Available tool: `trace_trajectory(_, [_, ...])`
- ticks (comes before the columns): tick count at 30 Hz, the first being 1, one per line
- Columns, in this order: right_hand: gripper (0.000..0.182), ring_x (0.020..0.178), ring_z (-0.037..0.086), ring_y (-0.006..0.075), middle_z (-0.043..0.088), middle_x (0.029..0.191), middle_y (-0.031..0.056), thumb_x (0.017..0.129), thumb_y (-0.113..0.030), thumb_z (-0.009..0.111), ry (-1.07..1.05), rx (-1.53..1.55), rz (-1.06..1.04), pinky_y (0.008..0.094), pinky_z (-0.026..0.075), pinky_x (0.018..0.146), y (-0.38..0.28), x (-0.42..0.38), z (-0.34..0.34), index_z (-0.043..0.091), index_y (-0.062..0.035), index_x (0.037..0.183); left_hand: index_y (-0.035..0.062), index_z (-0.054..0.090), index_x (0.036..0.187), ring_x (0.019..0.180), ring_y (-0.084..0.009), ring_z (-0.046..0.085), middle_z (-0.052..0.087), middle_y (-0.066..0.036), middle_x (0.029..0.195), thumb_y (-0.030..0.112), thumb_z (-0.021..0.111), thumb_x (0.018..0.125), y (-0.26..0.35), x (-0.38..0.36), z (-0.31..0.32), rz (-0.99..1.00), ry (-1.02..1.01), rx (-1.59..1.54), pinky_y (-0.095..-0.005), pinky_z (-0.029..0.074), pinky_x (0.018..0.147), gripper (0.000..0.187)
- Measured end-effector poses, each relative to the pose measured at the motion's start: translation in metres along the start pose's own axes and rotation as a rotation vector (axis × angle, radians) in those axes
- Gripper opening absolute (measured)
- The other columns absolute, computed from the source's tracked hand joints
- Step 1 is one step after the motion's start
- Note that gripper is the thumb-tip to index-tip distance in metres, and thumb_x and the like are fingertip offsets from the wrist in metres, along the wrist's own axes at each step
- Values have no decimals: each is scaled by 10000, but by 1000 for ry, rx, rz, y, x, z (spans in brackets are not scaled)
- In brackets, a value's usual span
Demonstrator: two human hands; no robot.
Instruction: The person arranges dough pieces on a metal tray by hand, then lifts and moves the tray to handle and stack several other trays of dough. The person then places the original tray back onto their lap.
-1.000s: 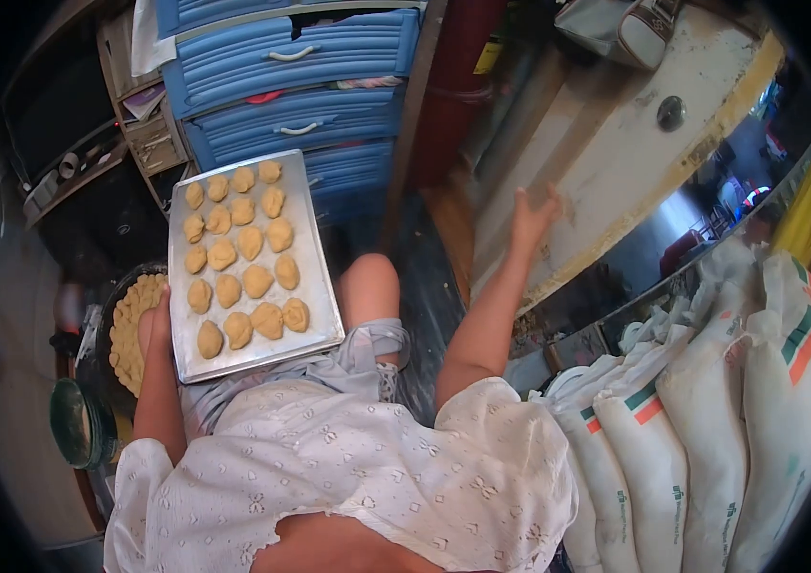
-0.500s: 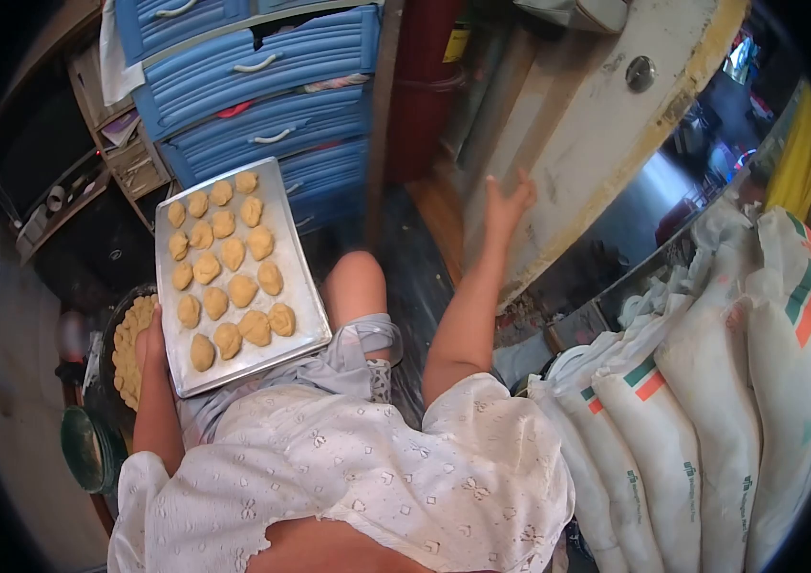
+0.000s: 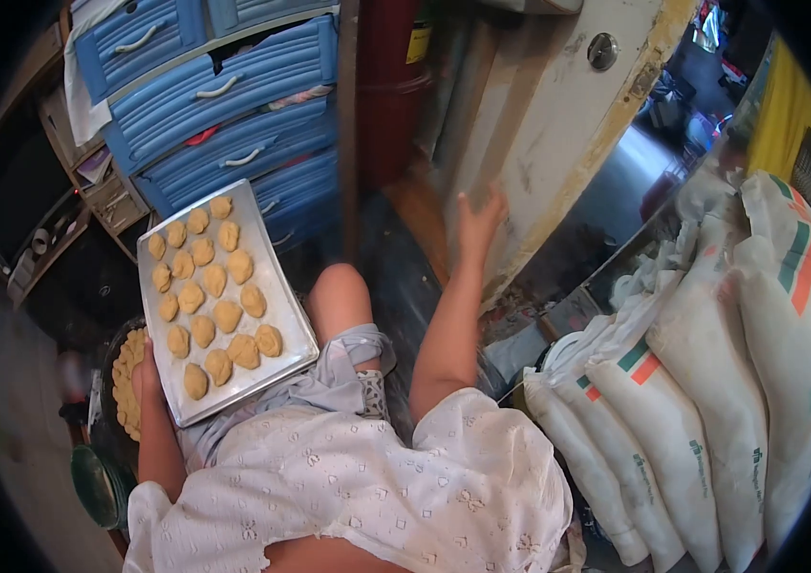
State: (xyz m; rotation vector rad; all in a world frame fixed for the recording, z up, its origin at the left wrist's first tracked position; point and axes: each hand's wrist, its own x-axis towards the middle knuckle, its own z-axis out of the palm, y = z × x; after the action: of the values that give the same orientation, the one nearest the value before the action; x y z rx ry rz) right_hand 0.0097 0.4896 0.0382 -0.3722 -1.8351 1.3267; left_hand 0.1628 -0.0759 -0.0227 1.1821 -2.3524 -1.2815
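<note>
A metal baking tray [image 3: 281, 307] carries rows of pale brown dough pieces [image 3: 227, 316] and lies tilted over my lap. Its left edge is gripped by my left hand [image 3: 147, 374], whose fingers are mostly hidden under the tray. Just beyond that hand is a dark round pan [image 3: 107, 401] filled with more dough pieces [image 3: 127, 382]. My right hand [image 3: 484, 218] reaches out in front of a worn door [image 3: 558, 124], holding nothing, with its fingers apart.
Blue drawers [image 3: 224, 115] stand ahead, beside a dark red drum [image 3: 384, 105]. Full white sacks [image 3: 702, 382] crowd my right side. At my lower left sits a green container [image 3: 98, 485]. A wooden shelf [image 3: 114, 205] is at the left.
The view has turned slightly, so the door and drawers sit further left. Tray and right hand appear lower and further left. My left hand keeps its hold on the tray.
</note>
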Motion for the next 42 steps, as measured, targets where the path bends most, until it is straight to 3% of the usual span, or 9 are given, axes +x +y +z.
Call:
trace_trajectory(4, [592,1268,256,375,238,1359,220,758,-160,654,-52,20,44,424,270,1030,13,-24,2,376,-12,1259,-72,645,910,806,-246,596,642,-174,857,639,463,794,5,-9,-3,31,-39,-42,-358,437,745,744])
trace_trajectory(6, [588,1217,329,364,276,1337,213,759,-163,656,-45,-62,22,410,299,1013,21,-39,8,381,-25,1261,-75,645,904,796,-243,596,643,-171,850,633,461,800,-5,-2,-1,34,-54,-72,-356,438,740,739])
trace_trajectory(8, [576,1157,399,341,296,1324,212,757,-169,663,-150,59,129,394,338,983,19,-51,15,401,-42,1255,-77,645,898,786,-241,597,643,-169,842,627,459,806,-6,3,0,45,-63,-113,-355,440,735,734])
trace_trajectory(11, [564,1114,441,322,313,1316,203,751,-170,671,-202,19,51,379,367,956,25,-65,30,423,-57,1245,-78,643,897,773,-232,596,645,-160,831,615,458,815,1,-3,-1,44,-41,-21,-352,442,726,722])
trace_trajectory(16, [558,1034,502,299,323,1319,193,742,-166,671,-347,80,11,373,413,905,-16,-91,39,439,-58,1238,-61,650,899,714,-196,600,649,-140,830,557,466,844,26,-40,-4,71,-109,-194,-326,458,671,647])
trace_trajectory(22, [570,1037,514,305,297,1339,190,745,-176,674,-531,195,-14,380,442,880,-34,-118,60,431,-70,1249,-60,654,874,673,-177,591,648,-123,805,506,499,852,25,-45,0,83,-150,-442,-312,464,621,587])
trace_trajectory(31, [560,1017,528,280,305,1341,170,755,-174,669,-784,201,-27,348,448,871,-47,-151,85,423,-84,1250,-80,645,882,682,-194,600,649,-137,796,500,489,859,22,-36,-7,99,-103,-138,-315,464,641,601])
trace_trajectory(39, [560,1024,518,292,316,1322,211,754,-176,658,-886,148,-85,343,445,866,-65,-168,87,411,-61,1243,-82,638,907,692,-198,605,649,-144,807,472,481,871,22,-34,-6,66,-141,-232,-314,469,643,577])
trace_trajectory(42, [556,1102,473,333,317,1313,233,751,-172,656,-926,195,-83,357,415,911,-64,-176,96,413,-53,1237,-82,636,913,687,-196,603,648,-143,809,460,477,876,26,-39,-7,58,-146,-254,-314,469,640,566])
